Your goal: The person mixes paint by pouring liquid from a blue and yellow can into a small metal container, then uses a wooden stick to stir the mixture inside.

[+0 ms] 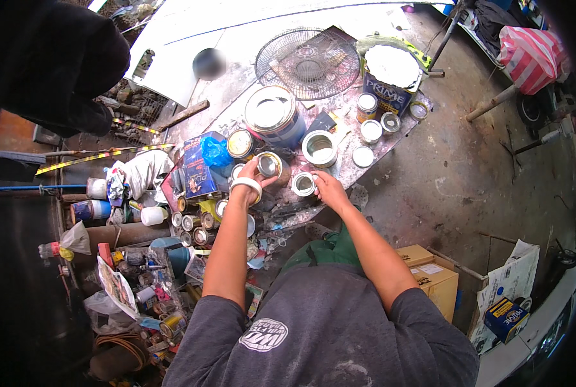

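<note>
While both forearms reach in from the lower edge, observations run from the left side across. Far left: a crumpled white cloth [145, 174] lies over clutter, with a cluster of small paint cans [202, 236] packed below and right of it. Next, a dark blue box [198, 169] stands at the near left of the work surface, a bright blue plastic bag [215, 151] against its right side. Beside the bag, a brown-topped can [240, 143].

The left hand [252, 175], a white ring [247, 185] around its wrist, grasps a gold-rimmed can [269, 164], fingers at its left side and thumb at its near side. Whether this can is lifted clear of the surface, cannot tell. Just beyond it, a large blue-sided can [273, 118]; farther back, a round wire fan guard [308, 62].

Right of the left hand's can, near the surface's front edge, a small silver can [303, 185] is gripped at its right side by the right hand [328, 189]; its lower support is hidden. Just behind, a wider open can [319, 149] stands upright. Farther right, a white-lidded can [363, 156] stands near the edge.
</note>
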